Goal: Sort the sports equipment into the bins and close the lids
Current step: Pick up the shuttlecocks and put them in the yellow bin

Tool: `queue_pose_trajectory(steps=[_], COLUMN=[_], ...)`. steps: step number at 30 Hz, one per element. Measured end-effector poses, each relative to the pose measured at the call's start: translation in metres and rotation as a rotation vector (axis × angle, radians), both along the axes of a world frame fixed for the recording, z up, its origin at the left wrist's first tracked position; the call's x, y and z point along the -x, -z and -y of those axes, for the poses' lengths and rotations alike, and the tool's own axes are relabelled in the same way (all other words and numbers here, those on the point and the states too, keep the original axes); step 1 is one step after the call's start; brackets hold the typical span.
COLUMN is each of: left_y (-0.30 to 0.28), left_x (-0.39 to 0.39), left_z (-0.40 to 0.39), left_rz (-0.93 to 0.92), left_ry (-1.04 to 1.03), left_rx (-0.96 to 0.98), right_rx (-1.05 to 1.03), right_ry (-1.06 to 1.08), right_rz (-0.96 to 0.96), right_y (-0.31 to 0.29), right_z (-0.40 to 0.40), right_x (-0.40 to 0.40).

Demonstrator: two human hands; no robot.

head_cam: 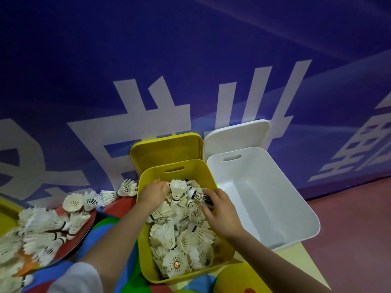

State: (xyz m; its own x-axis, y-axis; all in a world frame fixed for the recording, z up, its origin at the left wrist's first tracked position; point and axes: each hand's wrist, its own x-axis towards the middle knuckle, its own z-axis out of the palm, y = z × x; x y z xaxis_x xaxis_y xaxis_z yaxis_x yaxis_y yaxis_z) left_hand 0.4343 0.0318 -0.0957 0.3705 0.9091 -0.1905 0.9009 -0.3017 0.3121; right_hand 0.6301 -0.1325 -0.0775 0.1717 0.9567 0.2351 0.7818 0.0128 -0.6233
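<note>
A yellow bin (146,261) stands in the middle, filled with several white feather shuttlecocks (182,235). Both hands are inside it at the far end. My left hand (151,194) rests on the pile by the left wall, its fingers hidden among the feathers. My right hand (220,210) grips a dark-feathered shuttlecock (200,195) with its fingers curled over it. Beside the yellow bin on the right stands a white bin (296,210), with nothing visible inside. Their lids, yellow (167,149) and white (237,134), lean against the wall behind them.
More loose shuttlecocks (46,229) lie heaped on red paddles (84,227) at the left, on a multicoloured mat (118,275). A blue banner wall (190,60) with white characters closes the back. Reddish floor (349,229) lies to the right.
</note>
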Motion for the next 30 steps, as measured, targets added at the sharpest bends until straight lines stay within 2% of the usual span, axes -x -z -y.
queue_pose_trajectory(steps=[3, 6, 8, 11, 14, 20, 23, 25, 27, 30], left_y=[-0.011, -0.023, -0.032, -0.037, -0.03, -0.018, -0.01, -0.007, -0.007, -0.009], left_x=[-0.004, -0.002, 0.003, 0.019, 0.041, 0.068, 0.07, 0.072, 0.075, 0.077], left_z=[0.008, 0.022, 0.038, 0.066, 0.09, 0.131, 0.141, 0.143, 0.144, 0.146], left_rz=[-0.112, -0.197, -0.117, -0.02, 0.042, 0.363, 0.554, 0.6, 0.624, 0.662], left_ry=[0.043, 0.112, 0.113, 0.075, 0.011, -0.167, -0.246, -0.279, -0.301, -0.301], left_rx=[-0.005, -0.175, -0.27, -0.306, -0.272, -0.101, -0.005, -0.005, -0.016, 0.008], right_rx=[0.005, 0.0, 0.003, 0.02, 0.083, 0.253, 0.383, 0.438, 0.477, 0.461], right_ry=[0.005, 0.013, 0.001, -0.036, -0.085, -0.256, -0.225, -0.181, -0.154, -0.142], right_rz=[0.009, 0.064, 0.096, 0.156, 0.27, 0.627, 0.799, 0.894, 0.947, 0.904], right_y=[-0.001, -0.003, -0.006, -0.009, -0.012, -0.006, -0.007, -0.007, -0.007, -0.009], right_z=[0.0, 0.001, 0.003, 0.005, 0.009, 0.028, 0.025, 0.021, 0.02, 0.022], right_x=[0.0, 0.001, 0.002, 0.004, 0.004, 0.009, 0.016, 0.022, 0.026, 0.027])
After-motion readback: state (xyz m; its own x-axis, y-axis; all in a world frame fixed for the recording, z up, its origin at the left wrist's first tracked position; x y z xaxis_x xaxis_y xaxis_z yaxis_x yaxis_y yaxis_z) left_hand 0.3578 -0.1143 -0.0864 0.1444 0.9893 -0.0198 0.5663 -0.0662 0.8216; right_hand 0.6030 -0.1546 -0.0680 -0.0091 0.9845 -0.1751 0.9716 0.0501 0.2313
